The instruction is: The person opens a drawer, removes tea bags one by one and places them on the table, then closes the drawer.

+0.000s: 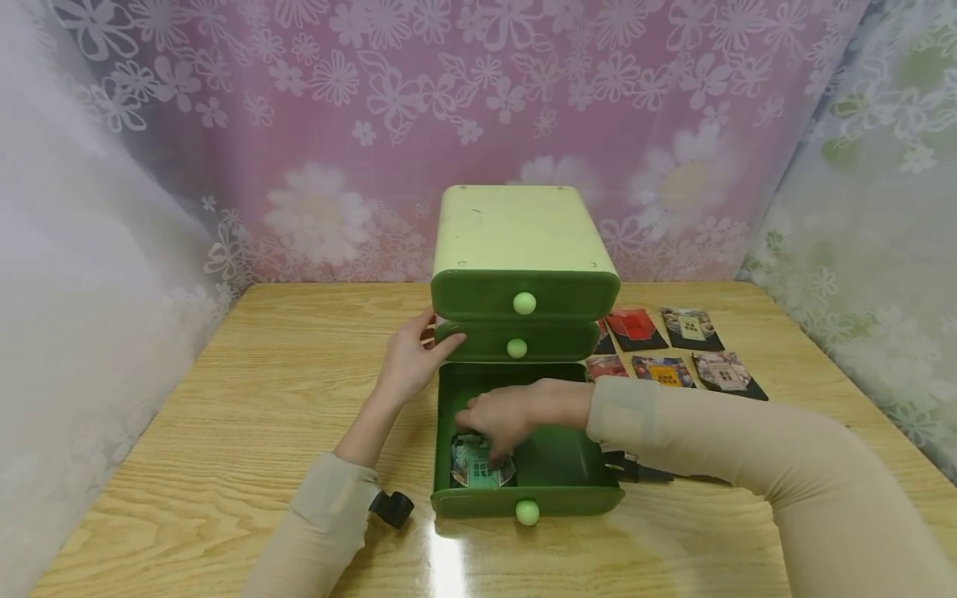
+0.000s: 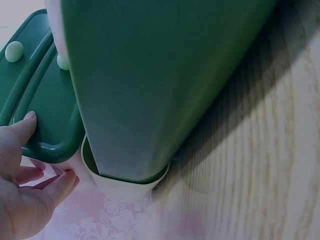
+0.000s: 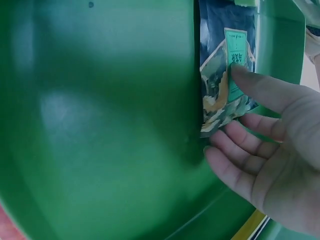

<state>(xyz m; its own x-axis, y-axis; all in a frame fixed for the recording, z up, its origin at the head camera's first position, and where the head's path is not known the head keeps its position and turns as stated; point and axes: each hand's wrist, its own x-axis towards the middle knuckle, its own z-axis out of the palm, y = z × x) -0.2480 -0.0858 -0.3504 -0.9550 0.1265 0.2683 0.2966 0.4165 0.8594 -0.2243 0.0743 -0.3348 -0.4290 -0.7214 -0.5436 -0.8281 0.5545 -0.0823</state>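
Note:
A small chest of drawers (image 1: 523, 228) has a cream shell and green drawers. Its bottom drawer (image 1: 527, 502) is pulled out toward me. My left hand (image 1: 411, 357) grips the chest's left side, thumb on the front of the middle drawer (image 2: 55, 110) and fingers bent behind its edge. Inside the bottom drawer, at the front left, is a dark tea sachet (image 1: 478, 467) with a green label. My right hand (image 1: 504, 417) reaches in and pinches it. In the right wrist view the thumb lies over the label and the other fingers are at the sachet's edge.
On the table right of the chest lie several more sachets, among them a red one (image 1: 635, 326), an orange-labelled one (image 1: 664, 371) and a pinkish one (image 1: 725, 374). The top drawer (image 1: 478, 295) is closed. A flowered curtain (image 1: 336, 124) hangs behind the table.

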